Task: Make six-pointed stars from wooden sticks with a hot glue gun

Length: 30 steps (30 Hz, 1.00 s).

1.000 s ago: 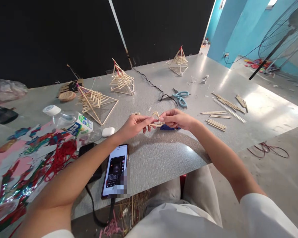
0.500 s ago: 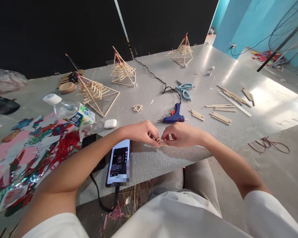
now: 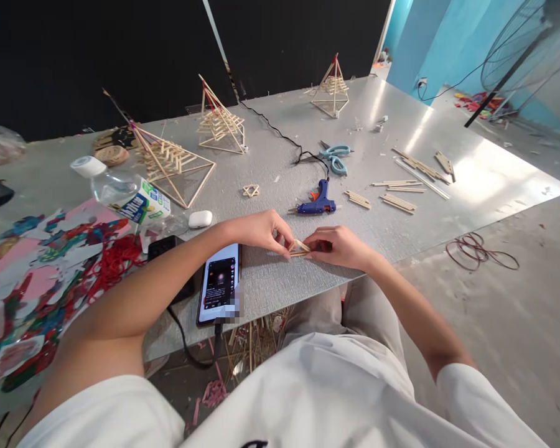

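A small triangle of thin wooden sticks (image 3: 300, 252) lies between my two hands near the table's front edge. My left hand (image 3: 271, 233) pinches its left corner, and my right hand (image 3: 336, 246) pinches the right corner. Fingertips hide both of those corners. Just beyond my hands a blue glue gun (image 3: 318, 200) rests on its side, with its cord running back. A small six-pointed star of sticks (image 3: 251, 190) lies farther off to the left. Cut stick pieces (image 3: 397, 204) lie in several bundles to the right of the glue gun.
Blue-handled scissors (image 3: 336, 159) lie behind the glue gun. Three stick pyramids (image 3: 221, 129) stand toward the back. To the left are a phone (image 3: 220, 284), a white earphone case (image 3: 200, 218), a plastic bottle (image 3: 130, 194) and painted paper (image 3: 51, 274).
My hands have drawn slightly apart, so the stick triangle between them now shows more plainly. The whole view has shifted a little, and both hands keep their pinch.
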Each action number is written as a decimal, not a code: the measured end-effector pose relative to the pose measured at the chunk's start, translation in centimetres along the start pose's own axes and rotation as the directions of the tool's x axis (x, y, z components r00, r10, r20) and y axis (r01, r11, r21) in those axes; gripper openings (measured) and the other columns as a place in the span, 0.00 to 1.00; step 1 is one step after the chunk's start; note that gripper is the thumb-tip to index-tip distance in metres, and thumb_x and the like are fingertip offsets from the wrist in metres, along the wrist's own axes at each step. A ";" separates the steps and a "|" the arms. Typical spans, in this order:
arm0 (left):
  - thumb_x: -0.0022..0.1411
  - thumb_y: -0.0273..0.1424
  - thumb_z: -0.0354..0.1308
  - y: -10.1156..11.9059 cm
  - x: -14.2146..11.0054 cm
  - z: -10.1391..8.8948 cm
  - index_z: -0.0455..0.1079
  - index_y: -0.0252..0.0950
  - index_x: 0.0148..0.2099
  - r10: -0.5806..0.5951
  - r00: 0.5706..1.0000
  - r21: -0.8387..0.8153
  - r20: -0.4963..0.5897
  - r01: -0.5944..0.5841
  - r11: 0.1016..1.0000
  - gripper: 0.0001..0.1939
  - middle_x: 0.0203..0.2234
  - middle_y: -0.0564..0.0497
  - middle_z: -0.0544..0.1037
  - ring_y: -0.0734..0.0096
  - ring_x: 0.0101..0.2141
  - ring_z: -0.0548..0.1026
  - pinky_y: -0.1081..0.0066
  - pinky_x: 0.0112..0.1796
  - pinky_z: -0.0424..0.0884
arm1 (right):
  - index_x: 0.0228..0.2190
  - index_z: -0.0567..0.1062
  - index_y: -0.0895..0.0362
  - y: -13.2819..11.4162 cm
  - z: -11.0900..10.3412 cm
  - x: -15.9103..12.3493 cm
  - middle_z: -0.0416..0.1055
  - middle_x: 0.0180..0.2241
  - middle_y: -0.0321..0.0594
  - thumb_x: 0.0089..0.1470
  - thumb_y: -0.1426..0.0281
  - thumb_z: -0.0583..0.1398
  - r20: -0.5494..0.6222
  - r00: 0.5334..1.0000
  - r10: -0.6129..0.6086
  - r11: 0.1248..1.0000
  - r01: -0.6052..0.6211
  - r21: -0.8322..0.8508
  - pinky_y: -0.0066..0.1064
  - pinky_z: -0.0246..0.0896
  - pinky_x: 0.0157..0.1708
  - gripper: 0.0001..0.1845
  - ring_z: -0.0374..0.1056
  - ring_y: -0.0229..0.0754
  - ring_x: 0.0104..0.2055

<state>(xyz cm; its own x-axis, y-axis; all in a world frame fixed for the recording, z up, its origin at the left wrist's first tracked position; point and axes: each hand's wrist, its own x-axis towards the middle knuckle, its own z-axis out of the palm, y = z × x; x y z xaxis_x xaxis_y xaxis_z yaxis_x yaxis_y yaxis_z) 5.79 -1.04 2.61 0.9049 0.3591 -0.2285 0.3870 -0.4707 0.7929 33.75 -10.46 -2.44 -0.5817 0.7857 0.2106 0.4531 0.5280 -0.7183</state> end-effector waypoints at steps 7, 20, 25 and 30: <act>0.62 0.50 0.75 0.2 0.1 -0.2 0.90 0.38 0.40 -0.011 1.000 0.091 0.007 0.010 0.996 0.19 0.30 0.49 0.85 0.71 0.31 0.75 0.73 0.35 0.67 | 0.46 0.90 0.54 0.6 0.7 -0.8 0.83 0.40 0.43 0.70 0.62 0.71 -0.107 0.992 -0.061 0.998 0.062 -0.003 0.32 0.65 0.41 0.10 0.74 0.40 0.36; 0.62 0.51 0.72 0.8 0.0 -0.9 0.90 0.37 0.40 -0.014 0.999 0.183 0.046 0.006 0.983 0.21 0.30 0.48 0.84 0.71 0.30 0.76 0.73 0.35 0.66 | 0.44 0.90 0.53 0.5 0.6 -0.8 0.83 0.39 0.43 0.70 0.57 0.71 -0.108 0.991 -0.074 0.995 0.066 -0.075 0.33 0.65 0.40 0.13 0.74 0.40 0.36; 0.64 0.52 0.72 1.1 -0.1 -0.5 0.91 0.38 0.43 0.026 1.000 0.185 -0.004 -0.025 0.982 0.21 0.31 0.48 0.86 0.71 0.31 0.76 0.72 0.34 0.65 | 0.45 0.90 0.54 0.3 0.6 -1.1 0.83 0.40 0.44 0.72 0.58 0.69 -0.121 0.989 -0.085 0.994 0.075 -0.084 0.33 0.66 0.40 0.13 0.75 0.41 0.37; 0.66 0.48 0.73 1.7 -0.3 -0.3 0.92 0.40 0.46 0.091 0.994 0.147 -0.066 -0.080 0.986 0.18 0.35 0.46 0.88 0.70 0.33 0.78 0.73 0.35 0.67 | 0.43 0.90 0.54 0.3 0.6 -1.2 0.82 0.37 0.41 0.70 0.57 0.70 -0.121 0.989 -0.085 0.995 0.078 -0.062 0.33 0.64 0.37 0.13 0.70 0.39 0.32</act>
<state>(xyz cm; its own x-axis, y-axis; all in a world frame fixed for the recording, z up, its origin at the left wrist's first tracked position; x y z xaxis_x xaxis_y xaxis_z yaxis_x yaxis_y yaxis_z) 6.14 -1.66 4.22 0.9226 0.3673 -0.1180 0.3351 -0.6114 0.7169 34.15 -11.44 -3.28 -0.5319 0.7714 0.3492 0.4475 0.6062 -0.6575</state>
